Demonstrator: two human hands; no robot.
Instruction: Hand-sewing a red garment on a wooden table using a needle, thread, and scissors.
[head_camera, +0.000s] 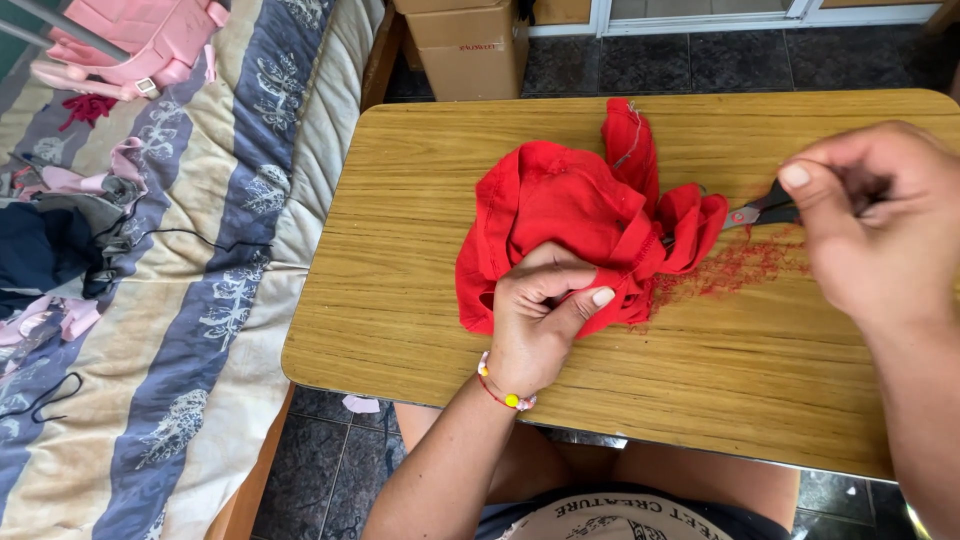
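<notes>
The left hand (540, 315) is closed on a bunched red cloth (570, 215), its fingers curled over the near edge of the fabric and the thumb pressed along the fold, pinning it to the wooden table (420, 300). A beaded bracelet (503, 392) with a yellow bead circles that wrist. The right hand (880, 225) is clenched around the handles of a pair of scissors (762, 211), which are mostly hidden behind the fingers; only the dark shank and the base of the blades show, pointing left toward the cloth. The blade tips disappear at the right edge of the fabric, so it cannot be told whether they are apart or together. The cloth sits near the middle of the table, crumpled into a loose heap with one strip standing up toward the far side. Just right of the cloth, under the scissors, a scatter of fine red lint (735, 268) lies on the tabletop. To the left of the table stands a bed with a striped cover (210, 330) in cream and blue-grey, with a heap of dark and pink clothes (60, 240) on it, a thin black cord (190, 238), and a pink bag (140, 45) at the far end. Beyond the table, on the dark tiled floor (680, 60), stands a cardboard box (465, 45).
</notes>
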